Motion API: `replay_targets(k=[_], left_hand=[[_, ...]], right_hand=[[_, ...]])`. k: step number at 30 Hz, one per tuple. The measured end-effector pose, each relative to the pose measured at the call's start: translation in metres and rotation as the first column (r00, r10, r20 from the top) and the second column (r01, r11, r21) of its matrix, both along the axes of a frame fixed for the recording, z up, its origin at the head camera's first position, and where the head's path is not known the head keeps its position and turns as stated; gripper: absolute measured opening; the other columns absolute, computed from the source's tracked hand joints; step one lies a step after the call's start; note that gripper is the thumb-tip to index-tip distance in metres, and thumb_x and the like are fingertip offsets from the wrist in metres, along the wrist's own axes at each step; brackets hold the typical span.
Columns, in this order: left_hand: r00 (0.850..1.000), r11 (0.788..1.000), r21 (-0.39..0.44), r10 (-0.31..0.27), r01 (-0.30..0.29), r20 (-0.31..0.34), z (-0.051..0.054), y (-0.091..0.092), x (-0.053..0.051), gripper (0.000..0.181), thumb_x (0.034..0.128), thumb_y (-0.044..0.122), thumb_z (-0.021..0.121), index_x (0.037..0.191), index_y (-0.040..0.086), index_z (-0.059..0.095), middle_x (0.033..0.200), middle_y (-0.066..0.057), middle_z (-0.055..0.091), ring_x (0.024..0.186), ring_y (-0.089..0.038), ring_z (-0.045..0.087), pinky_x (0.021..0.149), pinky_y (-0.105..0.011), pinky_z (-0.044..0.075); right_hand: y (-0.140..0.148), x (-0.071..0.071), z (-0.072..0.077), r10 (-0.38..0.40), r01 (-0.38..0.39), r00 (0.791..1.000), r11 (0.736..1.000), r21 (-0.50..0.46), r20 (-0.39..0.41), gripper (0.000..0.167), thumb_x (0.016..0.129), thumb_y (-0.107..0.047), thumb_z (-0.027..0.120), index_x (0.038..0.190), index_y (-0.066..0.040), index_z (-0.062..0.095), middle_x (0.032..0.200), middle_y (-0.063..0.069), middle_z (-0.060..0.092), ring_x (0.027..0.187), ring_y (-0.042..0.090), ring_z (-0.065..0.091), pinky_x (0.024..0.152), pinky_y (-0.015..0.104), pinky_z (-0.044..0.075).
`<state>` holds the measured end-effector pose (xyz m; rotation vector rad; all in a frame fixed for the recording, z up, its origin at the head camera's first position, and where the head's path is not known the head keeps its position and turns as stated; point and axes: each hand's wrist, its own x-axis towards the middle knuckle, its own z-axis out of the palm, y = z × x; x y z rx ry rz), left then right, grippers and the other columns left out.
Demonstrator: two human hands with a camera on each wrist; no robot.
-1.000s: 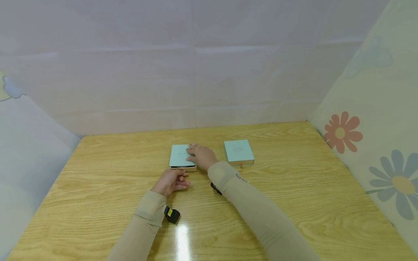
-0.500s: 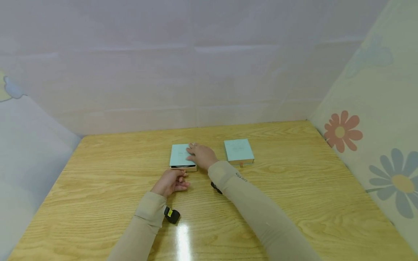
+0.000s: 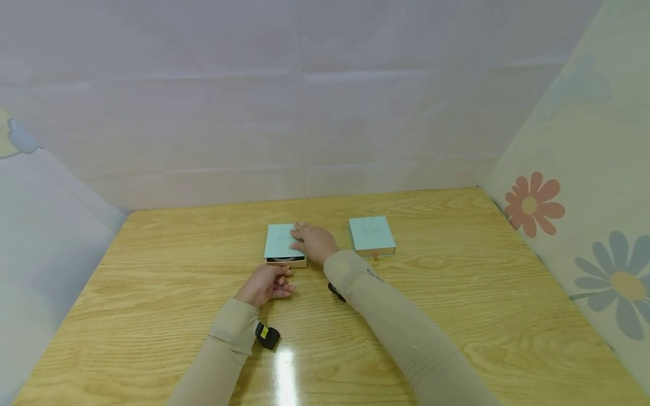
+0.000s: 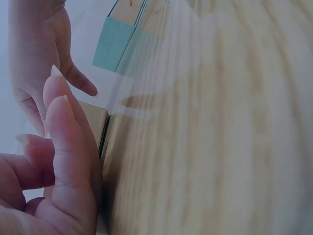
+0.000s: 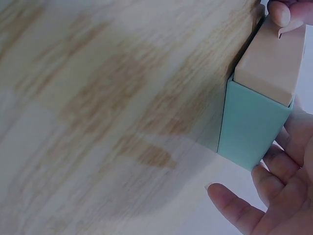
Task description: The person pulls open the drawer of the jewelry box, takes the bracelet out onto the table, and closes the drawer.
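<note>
Lying partly under the spread right hand [image 3: 317,245], the blue box [image 3: 279,242] has its tab [image 5: 289,28] pinched by the left hand [image 3: 264,283].

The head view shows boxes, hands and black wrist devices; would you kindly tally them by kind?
Boxes: 2 (partly open box, closed box)
Hands: 2 (left hand, right hand)
Black wrist devices: 2 (left device, right device)
Total: 6

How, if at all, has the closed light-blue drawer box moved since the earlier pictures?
No: in the head view, the closed drawer box shows no shift relative to the table's far right corner.
</note>
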<state>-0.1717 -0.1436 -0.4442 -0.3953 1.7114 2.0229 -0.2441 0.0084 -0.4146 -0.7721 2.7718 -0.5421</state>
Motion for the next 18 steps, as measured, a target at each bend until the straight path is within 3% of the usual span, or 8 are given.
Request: replay_targets(k=[8, 13, 18], left_hand=[[1.0, 1.0, -0.029, 0.01, -0.01, 0.005, 0.0022, 0.0029, 0.0031, 0.021, 0.104, 0.007, 0.04, 0.11, -0.009, 0.053, 0.058, 0.002, 0.047, 0.057, -0.013, 0.066, 0.052, -0.023, 0.055], [1.0, 1.0, -0.025, 0.02, -0.019, 0.02, 0.0031, 0.0032, 0.0042, 0.029, 0.105, 0.009, 0.039, 0.12, -0.013, 0.051, 0.064, -0.001, 0.056, 0.058, -0.013, 0.066, 0.055, -0.023, 0.056], [1.0, 1.0, -0.005, 0.026, -0.025, 0.018, 0.0042, 0.0031, 0.0022, 0.028, 0.105, 0.009, 0.038, 0.118, -0.013, 0.05, 0.069, -0.003, 0.061, 0.058, -0.012, 0.066, 0.056, -0.023, 0.056]], right_hand=[[0.0005, 0.0025, 0.0026, 0.005, -0.005, 1.0, 1.0, 0.004, -0.003, 0.049, 0.1, -0.03, 0.053, 0.145, -0.011, 0.046, 0.155, 0.005, 0.032, 0.143, 0.021, 0.027, 0.115, 0.037, 0.027], [0.0001, 0.0033, 0.0033, 0.011, -0.011, 1.0, 1.0, 0.007, -0.003, 0.049, 0.1, -0.03, 0.053, 0.145, -0.011, 0.046, 0.155, 0.006, 0.032, 0.143, 0.022, 0.027, 0.115, 0.037, 0.027], [-0.0009, 0.0034, 0.0046, 0.008, -0.008, 1.0, 1.0, -0.005, 0.006, 0.049, 0.1, -0.029, 0.053, 0.144, -0.011, 0.046, 0.155, 0.006, 0.032, 0.143, 0.022, 0.026, 0.115, 0.037, 0.026]])
